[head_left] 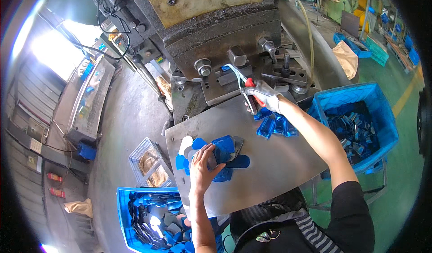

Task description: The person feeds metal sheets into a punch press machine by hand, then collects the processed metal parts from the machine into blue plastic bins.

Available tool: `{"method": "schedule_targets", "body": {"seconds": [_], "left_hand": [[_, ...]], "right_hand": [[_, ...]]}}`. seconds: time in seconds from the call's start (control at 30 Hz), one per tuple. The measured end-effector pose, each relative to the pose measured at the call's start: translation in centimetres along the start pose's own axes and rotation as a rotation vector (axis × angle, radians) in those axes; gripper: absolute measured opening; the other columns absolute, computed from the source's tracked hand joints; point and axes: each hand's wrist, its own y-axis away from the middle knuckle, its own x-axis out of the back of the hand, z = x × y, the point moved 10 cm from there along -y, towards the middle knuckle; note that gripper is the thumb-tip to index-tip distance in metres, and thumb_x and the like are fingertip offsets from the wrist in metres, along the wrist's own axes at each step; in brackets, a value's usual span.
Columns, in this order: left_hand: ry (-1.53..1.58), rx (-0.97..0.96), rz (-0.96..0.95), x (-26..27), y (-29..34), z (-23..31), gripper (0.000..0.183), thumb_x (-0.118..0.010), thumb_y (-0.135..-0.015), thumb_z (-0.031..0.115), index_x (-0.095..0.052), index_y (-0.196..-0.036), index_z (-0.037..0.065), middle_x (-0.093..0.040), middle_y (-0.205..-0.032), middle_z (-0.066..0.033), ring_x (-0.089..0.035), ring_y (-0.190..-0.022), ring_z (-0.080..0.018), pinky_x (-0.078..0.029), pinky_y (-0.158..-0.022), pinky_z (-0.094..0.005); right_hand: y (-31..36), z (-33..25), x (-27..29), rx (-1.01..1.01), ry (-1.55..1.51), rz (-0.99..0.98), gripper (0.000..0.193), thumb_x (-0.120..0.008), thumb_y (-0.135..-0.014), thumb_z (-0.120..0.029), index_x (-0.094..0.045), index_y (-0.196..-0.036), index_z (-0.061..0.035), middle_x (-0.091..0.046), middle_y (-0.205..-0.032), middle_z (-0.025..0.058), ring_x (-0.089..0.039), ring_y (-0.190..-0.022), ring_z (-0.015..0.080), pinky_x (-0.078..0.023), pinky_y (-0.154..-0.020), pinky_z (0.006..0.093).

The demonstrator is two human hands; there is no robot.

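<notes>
My right hand [266, 96], in a whitish glove, grips red-handled pliers [250, 83]. Their long pale jaws reach into the die [234, 75] of a press, where a small blue piece [226, 67] shows at the tips. My bare left hand [203, 168] curls its fingers and thumb round flat blue metal blanks with rounded ends, in a loose pile [223, 150] on the metal table [265, 174]; a few blanks show grey faces. Several bent, shiny blue pieces [272, 126] lie on the table below my right wrist.
The press ram [220, 32] hangs above the die. Right of the table stands a blue bin [384, 118] of bent pieces; at lower left another blue bin [122, 208] holds flat blanks. A pale blue crate [139, 156] sits behind that one. A hose [310, 37] hangs at the right.
</notes>
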Motion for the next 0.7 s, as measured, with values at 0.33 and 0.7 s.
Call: {"method": "schedule_targets", "body": {"seconds": [0.33, 0.7], "left_hand": [[-0.066, 0.105, 0.103, 2.7, 1.2, -2.4, 0.068, -0.08, -0.064, 0.02, -0.051, -0.125, 0.009, -0.05, -0.13, -0.0119, -0.046, -0.121, -0.0303, -0.035, -0.102, -0.0414], [-0.158, 0.118, -0.055, 3.6, 3.5, -2.8, 0.051, -0.075, -0.069, 0.015, -0.06, -0.118, 0.011, -0.056, -0.125, -0.007, -0.053, -0.115, -0.0275, -0.043, -0.097, -0.0368]], "right_hand": [[15.4, 1.6, 4.1, 0.07, 0.493, -0.064, 0.022, -0.06, -0.086, -0.017, -0.053, -0.099, -0.0015, -0.057, -0.072, 0.0057, -0.058, -0.057, 0.014, -0.05, -0.051, 0.0267], [20.1, 6.6, 6.5, -0.195, 0.258, 0.205, 0.022, -0.06, -0.086, -0.013, -0.051, -0.103, -0.002, -0.057, -0.074, 0.0052, -0.057, -0.062, 0.012, -0.048, -0.053, 0.0264]]}}
